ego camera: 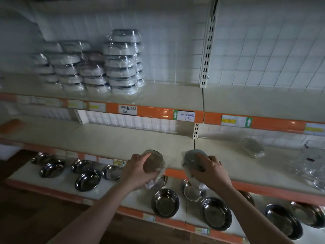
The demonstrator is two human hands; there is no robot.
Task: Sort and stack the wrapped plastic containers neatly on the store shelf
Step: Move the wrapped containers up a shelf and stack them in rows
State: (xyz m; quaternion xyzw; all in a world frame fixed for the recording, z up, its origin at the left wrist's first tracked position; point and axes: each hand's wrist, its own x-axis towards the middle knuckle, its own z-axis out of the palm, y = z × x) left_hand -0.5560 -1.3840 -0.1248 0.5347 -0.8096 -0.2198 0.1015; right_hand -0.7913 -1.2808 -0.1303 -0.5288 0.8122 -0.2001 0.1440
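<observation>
My left hand [139, 169] grips a plastic-wrapped round container [155, 160] at the front edge of the middle shelf [109, 138]. My right hand [211, 169] holds a second wrapped container [192, 159] just to its right, loose wrap hanging below it. A third wrapped container [254, 147] lies tilted on the same shelf further right. On the upper shelf [172, 95] stand several stacks of wrapped white containers [121, 62], the tallest on the right of the group.
Steel dishes [165, 203] lie spread along the bottom shelf below my hands. Clear glassware [311, 161] stands at the right end of the middle shelf. Orange price rails with labels edge each shelf. A slotted upright [208, 50] divides the back panel.
</observation>
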